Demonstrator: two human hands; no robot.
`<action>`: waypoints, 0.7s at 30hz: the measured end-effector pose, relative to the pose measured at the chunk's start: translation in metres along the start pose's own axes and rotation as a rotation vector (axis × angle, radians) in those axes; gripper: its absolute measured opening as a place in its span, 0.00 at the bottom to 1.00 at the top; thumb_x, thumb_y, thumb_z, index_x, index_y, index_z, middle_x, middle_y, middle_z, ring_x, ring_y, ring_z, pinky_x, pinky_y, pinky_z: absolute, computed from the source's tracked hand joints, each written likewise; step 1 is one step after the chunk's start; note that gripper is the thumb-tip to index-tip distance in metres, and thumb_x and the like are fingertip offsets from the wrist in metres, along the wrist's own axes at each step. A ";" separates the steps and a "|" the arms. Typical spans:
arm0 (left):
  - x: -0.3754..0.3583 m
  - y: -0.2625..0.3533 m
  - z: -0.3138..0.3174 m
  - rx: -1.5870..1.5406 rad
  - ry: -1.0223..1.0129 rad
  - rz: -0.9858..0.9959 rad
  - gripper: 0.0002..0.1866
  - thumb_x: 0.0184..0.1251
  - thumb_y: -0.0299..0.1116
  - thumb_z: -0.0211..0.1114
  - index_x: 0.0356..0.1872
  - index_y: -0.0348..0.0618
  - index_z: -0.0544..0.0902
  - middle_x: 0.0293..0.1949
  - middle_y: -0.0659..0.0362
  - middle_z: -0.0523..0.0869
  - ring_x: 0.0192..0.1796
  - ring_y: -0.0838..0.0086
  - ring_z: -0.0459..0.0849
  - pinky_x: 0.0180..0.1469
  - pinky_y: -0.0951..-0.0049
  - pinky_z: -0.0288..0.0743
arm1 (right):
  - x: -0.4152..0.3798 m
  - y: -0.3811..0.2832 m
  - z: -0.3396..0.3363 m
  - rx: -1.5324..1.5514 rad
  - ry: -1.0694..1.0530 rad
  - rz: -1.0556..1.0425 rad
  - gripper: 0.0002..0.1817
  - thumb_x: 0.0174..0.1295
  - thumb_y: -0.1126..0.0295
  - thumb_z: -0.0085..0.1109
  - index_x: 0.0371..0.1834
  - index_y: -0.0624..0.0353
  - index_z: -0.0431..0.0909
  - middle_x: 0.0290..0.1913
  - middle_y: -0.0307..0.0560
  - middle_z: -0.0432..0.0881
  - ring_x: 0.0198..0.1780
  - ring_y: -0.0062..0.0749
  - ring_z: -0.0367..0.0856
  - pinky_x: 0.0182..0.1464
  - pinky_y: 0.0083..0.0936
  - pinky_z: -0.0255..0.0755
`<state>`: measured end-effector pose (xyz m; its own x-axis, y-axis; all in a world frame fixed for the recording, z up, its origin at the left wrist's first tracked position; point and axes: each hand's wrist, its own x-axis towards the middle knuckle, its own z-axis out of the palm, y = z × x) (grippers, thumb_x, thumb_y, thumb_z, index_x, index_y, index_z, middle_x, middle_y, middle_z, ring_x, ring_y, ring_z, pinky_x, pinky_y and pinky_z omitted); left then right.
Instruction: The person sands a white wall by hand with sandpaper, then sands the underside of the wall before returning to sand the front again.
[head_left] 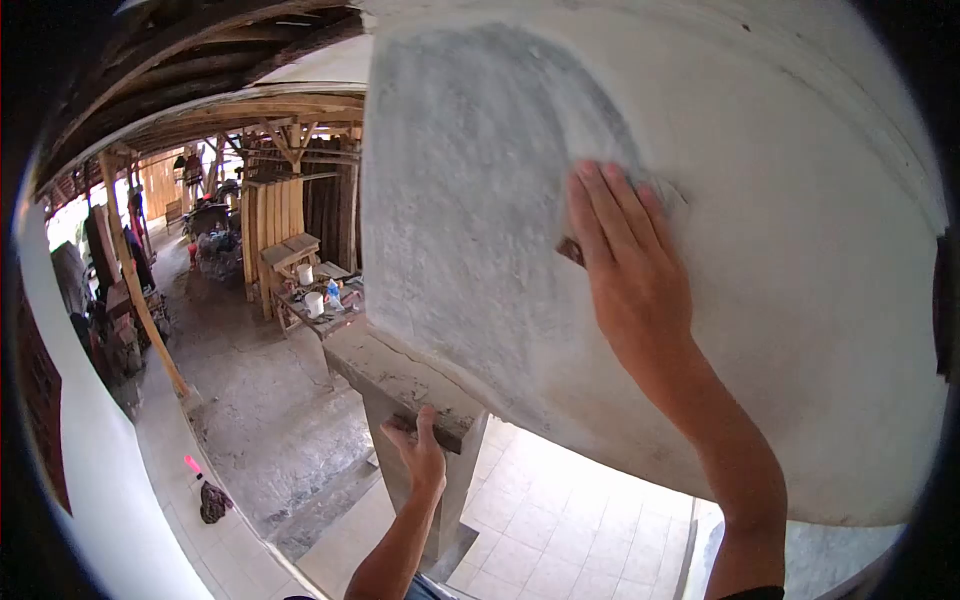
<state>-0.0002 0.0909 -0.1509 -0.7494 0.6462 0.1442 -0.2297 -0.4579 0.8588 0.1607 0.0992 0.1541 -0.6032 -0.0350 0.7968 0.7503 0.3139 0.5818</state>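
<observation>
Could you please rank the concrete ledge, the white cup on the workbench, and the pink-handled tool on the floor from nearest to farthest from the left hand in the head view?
1. Concrete ledge: the left hand grips its edge.
2. Pink-handled tool: on the floor, lower left.
3. White cup: on the workbench behind the ledge.

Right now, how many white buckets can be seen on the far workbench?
2. One white bucket stands toward the back of the workbench, beside the wooden crate. The other white bucket sits nearer the front edge. Clutter there could hide more.
</observation>
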 end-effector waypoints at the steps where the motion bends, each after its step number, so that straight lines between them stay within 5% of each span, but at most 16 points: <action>1: 0.002 -0.002 -0.001 -0.009 -0.001 0.007 0.36 0.67 0.43 0.65 0.63 0.31 0.56 0.62 0.44 0.66 0.63 0.60 0.66 0.67 0.63 0.58 | -0.003 -0.001 0.006 -0.003 -0.008 0.008 0.22 0.63 0.72 0.55 0.59 0.69 0.73 0.63 0.57 0.75 0.68 0.45 0.70 0.71 0.40 0.61; 6: -0.003 0.012 0.004 -0.072 -0.044 -0.039 0.38 0.66 0.42 0.65 0.65 0.28 0.54 0.64 0.43 0.65 0.65 0.59 0.65 0.68 0.62 0.57 | 0.050 0.000 0.024 -0.063 0.046 0.034 0.23 0.64 0.72 0.54 0.63 0.68 0.71 0.65 0.55 0.73 0.71 0.45 0.66 0.72 0.42 0.59; 12: -0.001 0.004 0.002 -0.023 0.017 -0.011 0.38 0.66 0.40 0.65 0.67 0.31 0.53 0.66 0.44 0.64 0.67 0.60 0.63 0.70 0.63 0.55 | -0.005 -0.014 0.016 0.089 -0.002 0.066 0.24 0.63 0.74 0.55 0.63 0.68 0.70 0.65 0.56 0.74 0.70 0.45 0.68 0.72 0.40 0.60; 18: 0.003 -0.003 -0.005 -0.101 -0.082 -0.098 0.42 0.66 0.40 0.65 0.71 0.31 0.48 0.69 0.43 0.60 0.71 0.58 0.60 0.73 0.63 0.53 | 0.070 0.001 0.042 0.024 0.111 -0.001 0.25 0.62 0.73 0.56 0.64 0.67 0.70 0.65 0.54 0.74 0.69 0.42 0.69 0.72 0.41 0.59; 21: 0.007 -0.007 -0.010 -0.096 -0.111 -0.079 0.42 0.66 0.39 0.65 0.70 0.30 0.49 0.69 0.43 0.61 0.70 0.59 0.61 0.72 0.62 0.55 | 0.029 -0.007 0.028 0.211 0.080 0.048 0.23 0.62 0.74 0.54 0.62 0.67 0.71 0.64 0.55 0.75 0.68 0.43 0.69 0.72 0.39 0.59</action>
<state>-0.0102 0.0924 -0.1606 -0.6544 0.7439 0.1358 -0.3476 -0.4554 0.8196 0.1309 0.1223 0.1683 -0.5386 -0.0881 0.8379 0.6989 0.5086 0.5028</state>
